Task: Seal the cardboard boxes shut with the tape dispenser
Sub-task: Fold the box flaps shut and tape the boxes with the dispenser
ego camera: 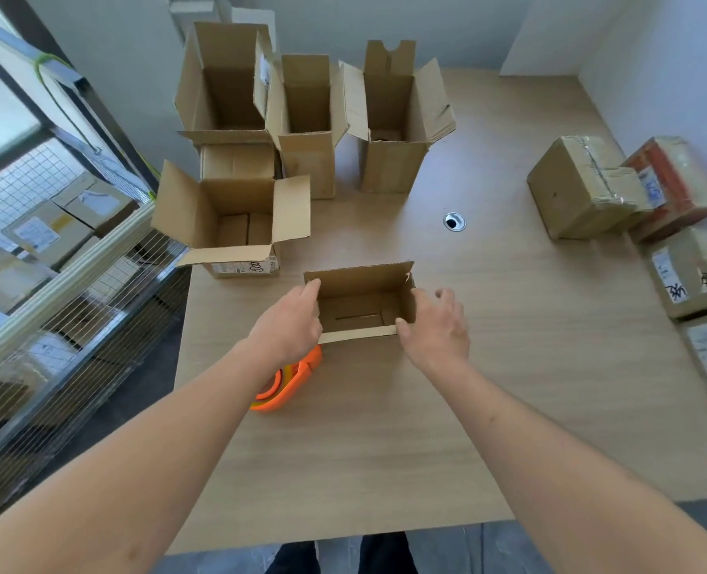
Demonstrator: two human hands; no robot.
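Small open box (360,302) mid-table, dispenser (287,381) just beside. Left hand (289,325) touching left wall, fingers relaxed; right hand (436,325) at right wall, thumb on near rim, gripping nothing. Probably light, thin-walled, crushable: best steadied by corners.

Bright, even daylight; wide-angle view w/ edge distortion.
Light comes from the window (0,113) at upper left of the frame, which is blown out to near white. Shadows on the table (385,428) are soft & faint. Centre fairly sharp; forearms at bottom corners stretched & soft, boxes at right edge smeared, walls bend toward the corners.
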